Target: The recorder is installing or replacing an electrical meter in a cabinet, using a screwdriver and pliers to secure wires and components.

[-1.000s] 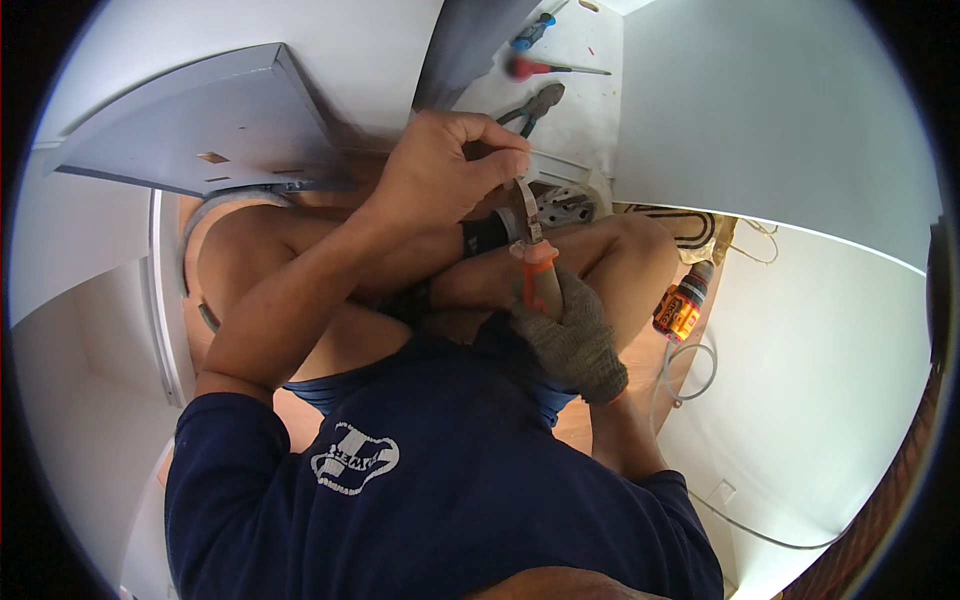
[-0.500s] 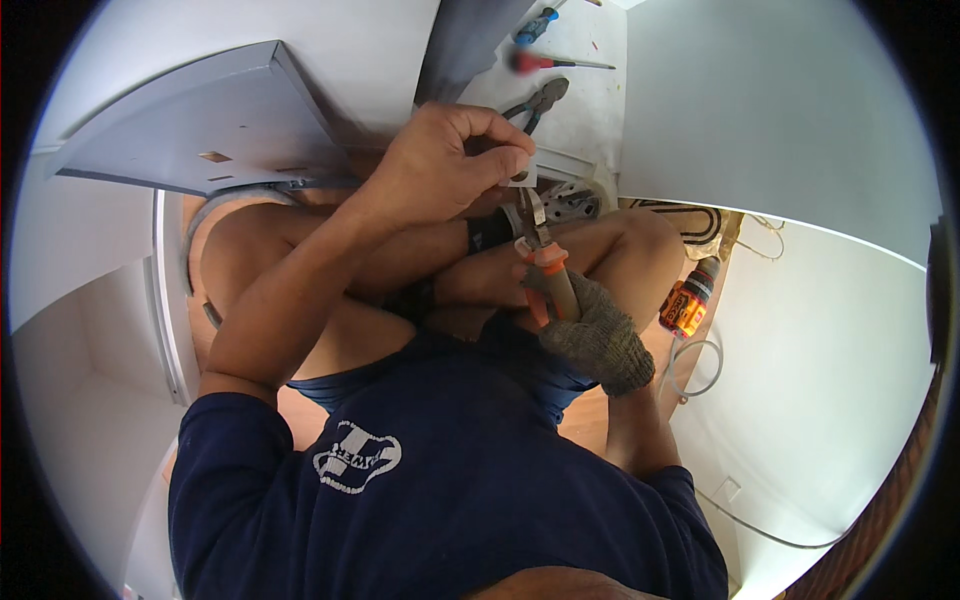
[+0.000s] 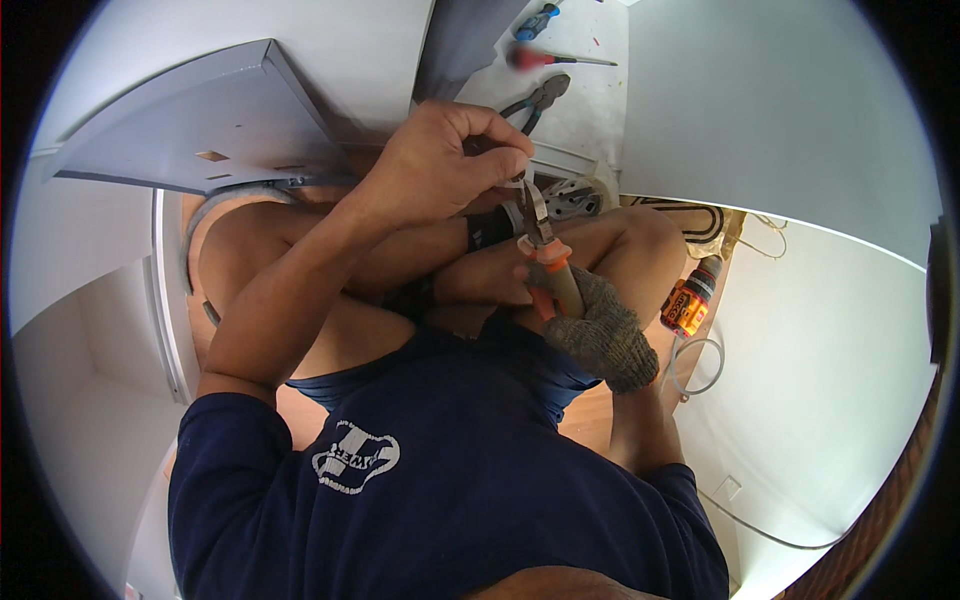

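Observation:
My bare left hand [image 3: 450, 165] pinches a small pale piece [image 3: 517, 183] between thumb and fingertips, above my crossed legs. Most of that piece is hidden by the fingers, so its exact kind is unclear. In a grey knitted glove, my right hand [image 3: 605, 335] is closed around the orange and grey handles of a pair of pliers [image 3: 545, 246]. The metal jaws point up and away from me and meet the pale piece right below my left fingertips. Whether the jaws grip it or only touch it, I cannot tell.
Beyond my hands lie dark-handled pliers [image 3: 548, 92], a red screwdriver [image 3: 550, 60] and a blue-handled tool [image 3: 538, 22] on a white surface. An orange and black drill [image 3: 688, 300] rests right of my knee. A grey panel [image 3: 190, 120] stands at left; white panels flank me.
The pale piece has turned from flat, with a dark round spot showing, to nearly edge-on. The pliers have shifted very slightly with my right hand; my left hand stays almost still.

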Tool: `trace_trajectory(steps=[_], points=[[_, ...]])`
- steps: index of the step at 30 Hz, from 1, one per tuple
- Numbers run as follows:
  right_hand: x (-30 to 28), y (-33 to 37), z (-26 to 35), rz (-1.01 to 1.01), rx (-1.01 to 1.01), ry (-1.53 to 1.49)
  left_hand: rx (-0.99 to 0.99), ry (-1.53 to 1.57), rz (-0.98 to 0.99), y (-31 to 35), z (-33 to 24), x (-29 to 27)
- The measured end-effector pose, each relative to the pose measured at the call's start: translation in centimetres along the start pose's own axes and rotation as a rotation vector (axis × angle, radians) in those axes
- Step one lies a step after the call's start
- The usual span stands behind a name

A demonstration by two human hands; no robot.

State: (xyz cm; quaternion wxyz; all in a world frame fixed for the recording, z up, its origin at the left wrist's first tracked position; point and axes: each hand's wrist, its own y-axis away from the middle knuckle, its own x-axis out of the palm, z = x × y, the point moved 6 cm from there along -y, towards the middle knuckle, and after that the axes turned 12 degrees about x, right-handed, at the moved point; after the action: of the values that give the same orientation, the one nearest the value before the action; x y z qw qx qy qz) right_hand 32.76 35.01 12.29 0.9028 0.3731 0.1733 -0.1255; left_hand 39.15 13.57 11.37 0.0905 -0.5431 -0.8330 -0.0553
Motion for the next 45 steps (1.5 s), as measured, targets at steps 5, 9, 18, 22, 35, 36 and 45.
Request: trace_trajectory(steps=[5,9,18,22,35,36,45], points=[[-0.2,0.0,-0.2,-0.024,-0.034,0.037,-0.008,0.014,-0.007,0.0,0.0,0.1],[-0.6,0.2,-0.2,-0.095,0.015,0.119,0.014,0.020,-0.017,0.2,-0.3,-0.2],[-0.7,0.1,1.6,-0.234,-0.086,0.127,0.060,0.020,-0.041,0.6,-1.8,-0.1],[-0.9,-0.4,1.3,-0.188,-0.007,0.226,0.136,-0.052,-0.056,0.2,-1.7,-0.8],[-14.5,-22.3,-6.7,-0.571,0.496,0.738,0.296,-0.675,0.155,-0.5,2.9,1.3],[-14.9,-23.1,-8.4,-0.573,0.573,0.763,0.373,-0.782,0.225,-0.6,3.0,2.1],[-9.1,-22.4,8.2,-0.822,-0.028,0.668,0.054,-0.621,0.143,-0.9,5.4,-0.1]])
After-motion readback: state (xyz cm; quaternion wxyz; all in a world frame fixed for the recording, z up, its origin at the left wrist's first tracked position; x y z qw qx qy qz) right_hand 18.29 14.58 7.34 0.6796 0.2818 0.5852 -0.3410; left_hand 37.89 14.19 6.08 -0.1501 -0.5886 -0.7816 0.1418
